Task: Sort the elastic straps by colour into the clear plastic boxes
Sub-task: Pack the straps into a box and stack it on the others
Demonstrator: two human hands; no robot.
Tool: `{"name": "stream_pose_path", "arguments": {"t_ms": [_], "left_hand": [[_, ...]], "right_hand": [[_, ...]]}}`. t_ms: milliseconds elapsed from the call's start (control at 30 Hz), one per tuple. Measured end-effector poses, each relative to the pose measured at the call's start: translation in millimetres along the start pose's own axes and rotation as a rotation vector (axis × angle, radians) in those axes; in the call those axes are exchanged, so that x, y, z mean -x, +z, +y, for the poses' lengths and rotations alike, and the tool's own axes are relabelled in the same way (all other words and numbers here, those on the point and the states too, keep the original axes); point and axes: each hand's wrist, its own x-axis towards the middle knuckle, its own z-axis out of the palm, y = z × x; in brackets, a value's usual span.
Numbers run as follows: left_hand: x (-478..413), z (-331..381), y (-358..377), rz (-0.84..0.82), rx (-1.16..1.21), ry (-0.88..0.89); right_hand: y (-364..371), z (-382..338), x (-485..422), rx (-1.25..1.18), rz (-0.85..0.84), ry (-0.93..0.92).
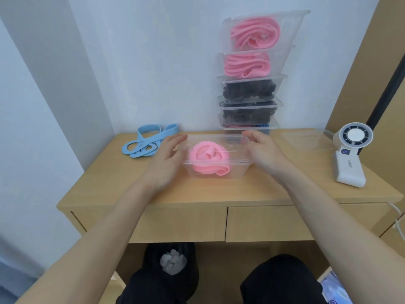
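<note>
Wooden bench fills mid-frame. Stack of 5 clear boxes at 12-1 o'clock against the wall: top 2 pink, next 2 dark, bottom unclear. Open clear box at centre, coiled pink strap inside. Left hand at 9 o'clock of it, fingers relaxed and spread, holding nothing. Right hand at 3 o'clock, fingers on the box's end; grip can't be told. Blue straps loose at 10 o'clock. White fan at 3 o'clock.

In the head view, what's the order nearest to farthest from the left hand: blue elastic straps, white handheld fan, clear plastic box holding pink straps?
1. Clear plastic box holding pink straps, beside the left hand.
2. Blue elastic straps, back left.
3. White handheld fan, far right.
</note>
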Motion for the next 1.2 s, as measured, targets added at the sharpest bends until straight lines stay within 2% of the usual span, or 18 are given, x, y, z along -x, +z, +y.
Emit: {"name": "stream_pose_path", "arguments": {"t_ms": [267, 433, 567, 667, 733, 900, 1067, 1200], "left_hand": [[-2, -9, -4, -0.049, -0.215, 0.073], [-8, 2, -16, -0.139, -0.489, 0.109], [-10, 5, -18, -0.177, -0.571, 0.123], [-18, 14, -18, -0.223, -0.598, 0.079], [-24, 24, -13, -0.254, -0.596, 0.043], [-25, 27, 2, -0.23, -0.656, 0.051], [-26, 23, 0, -0.246, -0.658, 0.058], [-25, 19, 1, -0.239, -0.638, 0.094]], "right_hand": [[3, 6, 7, 0.119, 0.001, -0.069], [-7, -5, 10, 0.427, -0.07, -0.111], [-9, -15, 15, 0.695, -0.106, -0.136], [-11, -17, 14, 0.771, -0.134, -0.162], [-11, -12, 12, 0.733, -0.14, -0.187], [-4, 8, 17, 0.462, -0.147, -0.347], [1, 14, 12, 0.364, -0.133, -0.354], [6, 17, 9, 0.088, -0.171, -0.287]]}}
